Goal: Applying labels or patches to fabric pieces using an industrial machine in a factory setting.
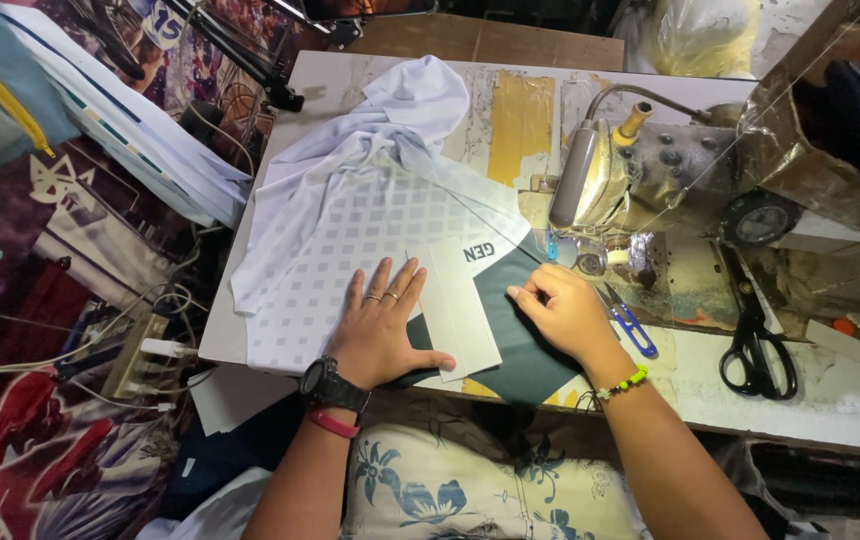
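My left hand (382, 325) lies flat, fingers spread, on a white fabric with a pale square pattern (350, 230), where it overlaps a white strip (465, 300) and a dark green fabric piece (515, 340). It wears rings and a black wristwatch. My right hand (562, 312) pinches the edge of the dark green piece with its fingertips, close to the presser foot (562, 250) of a sewing machine (650, 170). A green bead bracelet sits on that wrist.
Blue thread snips (632, 325) lie just right of my right hand. Black scissors (755, 345) rest farther right on the worn white table (830, 395). A power strip with plugs (145, 355) sits left of the table. A floral cushion (460, 490) is below.
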